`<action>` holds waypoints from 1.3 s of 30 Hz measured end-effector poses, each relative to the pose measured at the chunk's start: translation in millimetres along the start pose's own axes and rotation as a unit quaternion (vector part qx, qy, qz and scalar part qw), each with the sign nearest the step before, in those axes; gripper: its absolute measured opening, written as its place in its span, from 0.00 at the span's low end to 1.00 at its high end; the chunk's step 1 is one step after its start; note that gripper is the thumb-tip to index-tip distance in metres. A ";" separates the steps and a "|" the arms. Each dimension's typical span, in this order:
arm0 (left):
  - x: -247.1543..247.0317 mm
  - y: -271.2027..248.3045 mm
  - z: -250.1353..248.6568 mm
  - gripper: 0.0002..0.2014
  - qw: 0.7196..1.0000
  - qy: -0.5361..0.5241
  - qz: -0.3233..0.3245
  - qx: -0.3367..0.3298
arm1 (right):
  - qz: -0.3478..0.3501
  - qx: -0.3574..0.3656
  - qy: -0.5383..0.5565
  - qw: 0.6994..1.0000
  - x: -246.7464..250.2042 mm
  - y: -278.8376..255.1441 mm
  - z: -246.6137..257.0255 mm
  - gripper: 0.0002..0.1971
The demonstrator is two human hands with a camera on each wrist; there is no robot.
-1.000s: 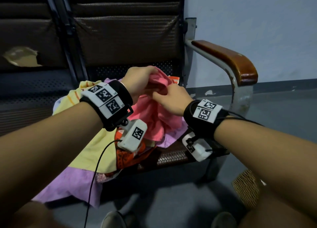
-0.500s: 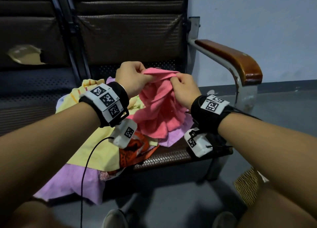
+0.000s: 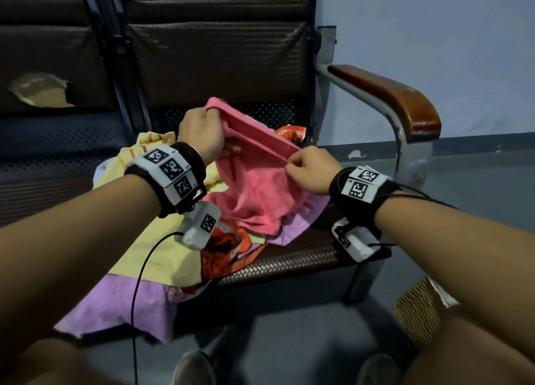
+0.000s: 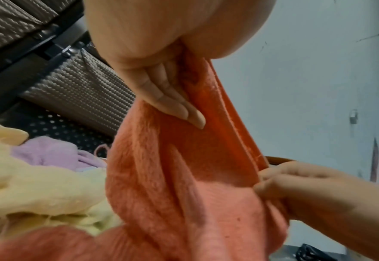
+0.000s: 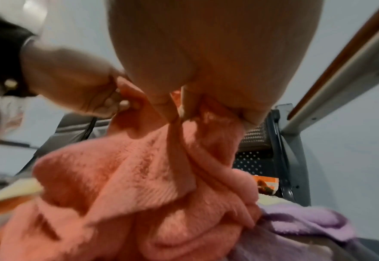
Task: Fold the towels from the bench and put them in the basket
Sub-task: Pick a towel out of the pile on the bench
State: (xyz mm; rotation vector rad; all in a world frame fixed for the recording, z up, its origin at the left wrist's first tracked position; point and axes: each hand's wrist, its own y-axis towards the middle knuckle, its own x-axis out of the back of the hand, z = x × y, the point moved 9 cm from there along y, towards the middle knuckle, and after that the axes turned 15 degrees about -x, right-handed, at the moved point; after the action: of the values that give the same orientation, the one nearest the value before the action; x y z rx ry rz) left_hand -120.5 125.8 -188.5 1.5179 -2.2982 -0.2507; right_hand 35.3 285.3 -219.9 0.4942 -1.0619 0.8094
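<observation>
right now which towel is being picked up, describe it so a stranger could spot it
On the bench seat beside the wooden armrest lies a heap of towels. It is the pink towel, stretched between the left hand and right hand, the only one lifted off the heap.

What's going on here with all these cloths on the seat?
A person is sorting towels to fold. The left hand and right hand each grip the top edge of a pink towel, stretched between them above the bench; its lower part sags onto the pile. A yellow towel, a purple towel and an orange patterned cloth lie unfolded. A woven basket stands on the floor.
</observation>
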 end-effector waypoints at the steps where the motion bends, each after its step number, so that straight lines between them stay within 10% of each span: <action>1: 6.6 2.9 4.3 0.20 0.999 0.037 -0.004 0.001 | -0.003 -0.001 0.040 0.999 4.1 0.9 0.5 0.15; 6: 27.6 9.8 17.1 0.25 0.989 0.145 0.016 -0.033 | -0.034 0.062 0.122 0.990 19.6 -3.5 14.8 0.22; 9: 21.3 7.7 26.6 0.10 0.989 0.131 0.064 -0.017 | -0.048 0.119 0.072 0.989 22.1 -7.3 19.1 0.17; 19: 31.9 15.2 24.7 0.13 0.996 0.092 -0.004 0.018 | -0.024 0.067 -0.199 0.977 0.2 0.0 0.1 0.20; 29: 72.4 23.0 41.7 0.24 0.994 0.024 -0.100 0.045 | -0.051 0.052 -0.200 0.977 25.4 6.4 2.7 0.22; 33: 61.8 14.1 46.0 0.03 0.996 0.083 -0.011 0.037 | -0.103 0.097 -0.093 0.986 40.0 3.5 13.3 0.14; 39: 86.5 19.4 57.2 0.15 0.989 0.101 -0.059 0.085 | -0.037 0.108 -0.120 0.986 24.5 3.1 11.6 0.17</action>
State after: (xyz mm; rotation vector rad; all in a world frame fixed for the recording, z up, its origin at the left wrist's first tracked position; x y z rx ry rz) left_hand -190.1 51.4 -215.9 1.6809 -2.1189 0.0682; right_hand 32.3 287.4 -192.8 0.8272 -1.1744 0.8167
